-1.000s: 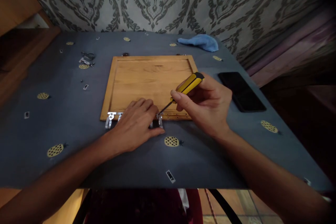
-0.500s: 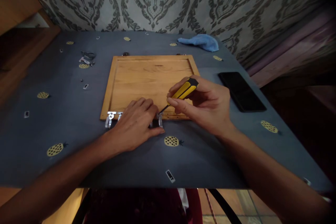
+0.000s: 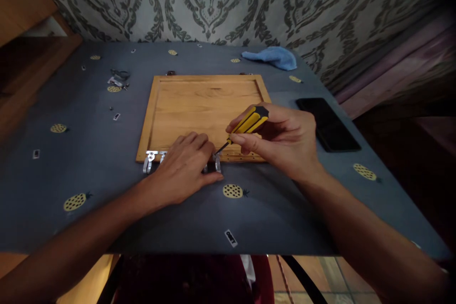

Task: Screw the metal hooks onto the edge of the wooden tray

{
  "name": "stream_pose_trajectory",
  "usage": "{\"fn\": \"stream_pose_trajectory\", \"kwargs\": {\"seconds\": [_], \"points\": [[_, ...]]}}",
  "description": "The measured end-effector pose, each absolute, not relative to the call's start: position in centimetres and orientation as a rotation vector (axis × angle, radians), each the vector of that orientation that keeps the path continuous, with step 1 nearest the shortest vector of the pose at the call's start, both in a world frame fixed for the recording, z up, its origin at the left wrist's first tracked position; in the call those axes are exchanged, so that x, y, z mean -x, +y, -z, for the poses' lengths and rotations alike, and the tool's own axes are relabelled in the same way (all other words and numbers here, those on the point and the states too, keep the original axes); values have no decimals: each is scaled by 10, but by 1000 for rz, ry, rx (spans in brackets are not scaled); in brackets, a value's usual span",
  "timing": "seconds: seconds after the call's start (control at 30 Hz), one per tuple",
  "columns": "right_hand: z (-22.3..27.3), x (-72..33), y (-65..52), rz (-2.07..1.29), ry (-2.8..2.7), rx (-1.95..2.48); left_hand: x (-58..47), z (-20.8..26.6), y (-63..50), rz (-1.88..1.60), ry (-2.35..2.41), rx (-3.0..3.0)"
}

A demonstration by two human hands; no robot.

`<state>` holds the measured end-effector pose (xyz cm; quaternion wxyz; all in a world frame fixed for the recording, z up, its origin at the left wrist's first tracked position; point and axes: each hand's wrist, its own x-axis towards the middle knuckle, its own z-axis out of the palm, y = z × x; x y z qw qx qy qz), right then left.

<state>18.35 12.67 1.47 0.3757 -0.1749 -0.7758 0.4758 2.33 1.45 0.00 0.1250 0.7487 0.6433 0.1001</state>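
A light wooden panel (image 3: 206, 114) with a raised frame lies flat on the table. Along its near edge runs a silver metal hook rail (image 3: 151, 156); two screws show at its left end, and its middle is hidden under my left hand (image 3: 187, 166). That hand bends its fingers over the rail, its thumb stretched out below the edge beside a hook. My right hand (image 3: 285, 140) grips a yellow-and-black screwdriver (image 3: 249, 121) by its handle, tilted down to the left. The screwdriver's tip meets the rail's right part, just beside my left index finger.
Beyond the panel, a blue cloth (image 3: 272, 58) lies at the back right. A black phone (image 3: 329, 125) rests right of my right hand. Small metal parts (image 3: 118, 78) sit at the back left. A wooden cabinet (image 3: 32, 57) stands at the left, and patterned wallpaper (image 3: 213, 0) rises behind the table.
My right hand has shifted very slightly to the right and turned a little around the screwdriver. The left hand, the hook rail and the panel stay in place.
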Motion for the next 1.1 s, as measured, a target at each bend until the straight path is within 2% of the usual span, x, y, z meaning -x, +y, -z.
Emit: {"fn": "stream_pose_trajectory", "kwargs": {"seconds": [0.4,0.67,0.97,1.1], "points": [[-22,-187,131,-1354,-2036,390,-22,3,13,-349,1875,-2203],[-20,-183,132,-1188,-2012,362,-22,2,14,-301,1870,-2209],[-24,-189,132,-1334,-2038,415,-22,4,13,-336,1874,-2233],[-26,-191,133,-1289,-2116,387,-22,4,14,-331,1871,-2240]]}}
